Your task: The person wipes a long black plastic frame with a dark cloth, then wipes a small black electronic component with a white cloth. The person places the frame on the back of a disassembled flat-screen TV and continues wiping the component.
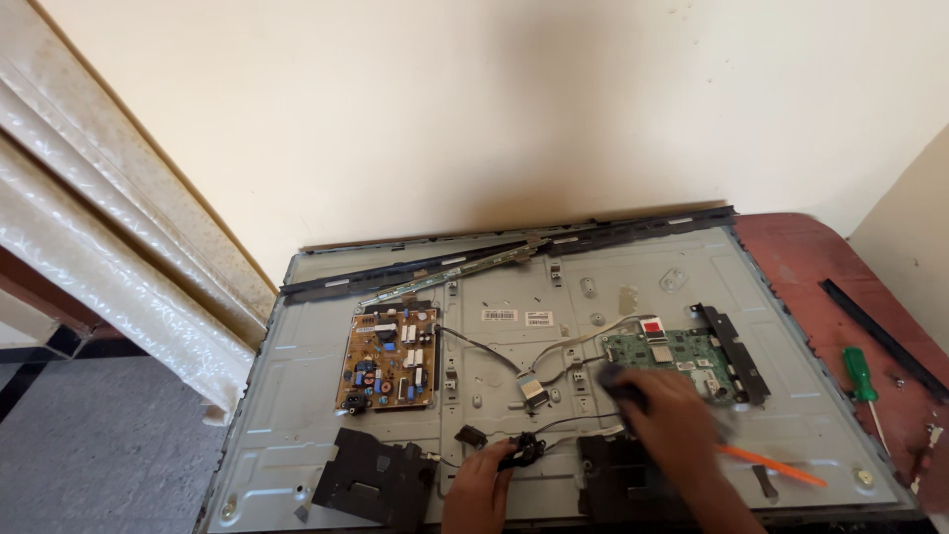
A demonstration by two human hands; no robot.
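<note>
A flat television lies face down with its grey metal back panel (297,415) exposed. A brown power board (388,360) sits at the left and a green main board (677,354) at the right, linked by thin wires. My left hand (481,487) pinches a small black cable bundle (526,449) near the panel's lower middle. My right hand (672,420) grips a dark object (621,384) beside the green board's left edge, its fingers curled round it. Two black speaker blocks (374,479) lie along the panel's near edge; my right forearm partly hides the right-hand one.
An orange-handled tool (771,465) lies on the panel right of my right hand. A green-handled screwdriver (858,374) and a black strip (880,336) rest on the reddish table (791,252). Long black and metal strips (474,259) lie across the panel's far edge. A wall and a wrapped roll stand behind and left.
</note>
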